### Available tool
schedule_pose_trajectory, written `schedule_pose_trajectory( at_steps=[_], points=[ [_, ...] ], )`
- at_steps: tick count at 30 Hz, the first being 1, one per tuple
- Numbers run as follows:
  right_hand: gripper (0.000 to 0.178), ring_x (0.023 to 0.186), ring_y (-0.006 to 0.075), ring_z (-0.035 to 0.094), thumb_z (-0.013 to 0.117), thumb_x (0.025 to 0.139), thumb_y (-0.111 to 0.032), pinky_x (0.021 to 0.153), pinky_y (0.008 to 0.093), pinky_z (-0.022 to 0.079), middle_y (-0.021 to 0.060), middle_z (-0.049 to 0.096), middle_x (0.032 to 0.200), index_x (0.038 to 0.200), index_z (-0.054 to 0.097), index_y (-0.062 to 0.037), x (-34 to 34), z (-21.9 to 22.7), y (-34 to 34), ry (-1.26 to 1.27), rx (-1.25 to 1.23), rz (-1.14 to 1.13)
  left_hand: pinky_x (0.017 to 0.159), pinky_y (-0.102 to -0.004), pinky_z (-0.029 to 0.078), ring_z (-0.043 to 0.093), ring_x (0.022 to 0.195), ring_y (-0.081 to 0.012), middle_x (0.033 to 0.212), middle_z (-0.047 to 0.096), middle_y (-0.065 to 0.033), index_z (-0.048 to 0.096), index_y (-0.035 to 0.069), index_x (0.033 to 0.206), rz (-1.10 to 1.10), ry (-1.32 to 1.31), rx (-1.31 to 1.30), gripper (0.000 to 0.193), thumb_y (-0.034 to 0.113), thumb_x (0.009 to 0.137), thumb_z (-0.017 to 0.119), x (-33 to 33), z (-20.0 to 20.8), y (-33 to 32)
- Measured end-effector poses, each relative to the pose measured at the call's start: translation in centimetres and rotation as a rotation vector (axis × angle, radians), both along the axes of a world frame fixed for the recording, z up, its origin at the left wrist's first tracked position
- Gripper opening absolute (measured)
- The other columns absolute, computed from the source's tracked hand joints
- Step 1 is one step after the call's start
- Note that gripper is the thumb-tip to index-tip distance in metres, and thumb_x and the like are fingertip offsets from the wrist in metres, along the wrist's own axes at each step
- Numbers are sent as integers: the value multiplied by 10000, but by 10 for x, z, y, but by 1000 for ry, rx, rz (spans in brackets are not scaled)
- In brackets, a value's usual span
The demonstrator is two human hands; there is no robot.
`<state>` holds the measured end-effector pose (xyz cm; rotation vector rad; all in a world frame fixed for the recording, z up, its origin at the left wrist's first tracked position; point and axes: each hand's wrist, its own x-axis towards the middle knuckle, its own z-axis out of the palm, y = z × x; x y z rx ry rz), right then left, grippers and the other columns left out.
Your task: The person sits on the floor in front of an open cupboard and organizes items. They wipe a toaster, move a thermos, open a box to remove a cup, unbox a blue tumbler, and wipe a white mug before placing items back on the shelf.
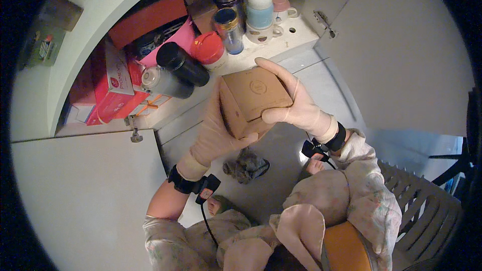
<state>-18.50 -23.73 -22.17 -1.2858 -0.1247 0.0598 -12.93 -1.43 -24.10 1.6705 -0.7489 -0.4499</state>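
Note:
Between both hands I hold a small brown cardboard box (251, 93), raised in front of the open cupboard and tilted, with a round printed mark on its top face. My left hand (213, 130), in a pale glove, grips the box's left side and lower edge. On the right side my right hand (301, 105), gloved too, has its thumb on the near corner and fingers along the far side. Each wrist wears a black strap with a small device. Just beyond the box lie a black tumbler (183, 63) and a grey bottle (165, 83).
The cupboard shelf (296, 45) holds a red-lidded jar (207, 49), a glass flask (229, 30), a blue-and-white bottle (259, 10), cups, and red boxes (111, 83) at left. Open doors flank it (85, 185). A grey cloth (246, 165) is on the floor; a slatted chair (422, 206) stands at right.

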Motion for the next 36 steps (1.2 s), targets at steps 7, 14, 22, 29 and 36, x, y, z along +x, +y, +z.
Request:
schedule_pose_trajectory(
  at_steps=[7,14,22,29,36],
  points=[
    [973,1368,218,397,839,729,-163,1150,363,291,114,449,1454,1522,287,-56,7,5,-8,-29,-300,165,1141,-422,323,375,1371,-327,1448,383,-209,130,-5,1517,11,-42,100,1216,249,607,895,0,-12,17],
    [1057,1383,235,382,882,613,-198,1159,354,281,124,414,1484,1500,324,-53,9,4,-9,21,-544,269,1084,-461,375,449,1264,-395,1400,417,-234,158,49,1531,-11,-290,242,1234,262,569,900,1,-14,26],
    [1120,1293,364,450,910,560,-385,1096,423,348,183,465,1412,1476,356,-54,5,-3,-2,-171,-852,153,1120,-439,339,411,1327,-370,1452,389,-224,160,37,1533,-28,-135,242,1219,303,595,890,-2,-6,25],
    [908,1241,419,497,753,782,-452,1070,422,365,266,529,1324,1452,363,20,8,-12,-4,-335,-874,121,1127,-420,336,412,1352,-349,1457,396,-240,187,-3,1519,-44,-36,228,1216,360,602,897,0,-13,25],
    [747,1083,393,586,660,861,-443,954,398,446,263,597,1191,1395,451,34,15,-10,6,-502,-809,26,1135,-419,323,399,1363,-334,1462,398,-227,198,-5,1515,-25,11,232,1238,410,592,910,0,-20,26]
  ],
)
